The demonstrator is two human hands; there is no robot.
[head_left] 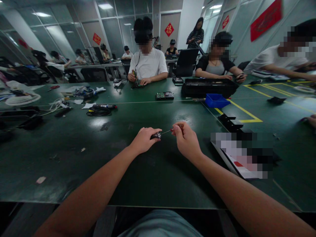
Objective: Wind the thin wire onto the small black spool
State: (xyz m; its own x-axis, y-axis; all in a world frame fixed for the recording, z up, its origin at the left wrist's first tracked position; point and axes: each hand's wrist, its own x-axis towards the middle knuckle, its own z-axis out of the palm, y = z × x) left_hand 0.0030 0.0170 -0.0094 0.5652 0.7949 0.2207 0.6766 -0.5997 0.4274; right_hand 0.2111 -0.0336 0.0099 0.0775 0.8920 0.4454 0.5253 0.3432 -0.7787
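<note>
Over the middle of the green table, my left hand (143, 140) is closed on a small dark cylindrical part (156, 135). Its pale, detailed end faces right. Opposite it, my right hand (185, 138) is closed around the red handle of a thin screwdriver (166, 131). The metal shaft points left, and its tip meets or nearly meets the end of the part; I cannot tell whether it touches. My fingers hide most of the handle and the back of the part.
The green table (98, 174) carries a coiled black cable (100, 110), a circuit-board device (165, 95), a blue bin (217, 100) and a long black housing (209, 87). A white booklet or box (229, 159) lies right of my forearm. Across the table a person (148, 62) works.
</note>
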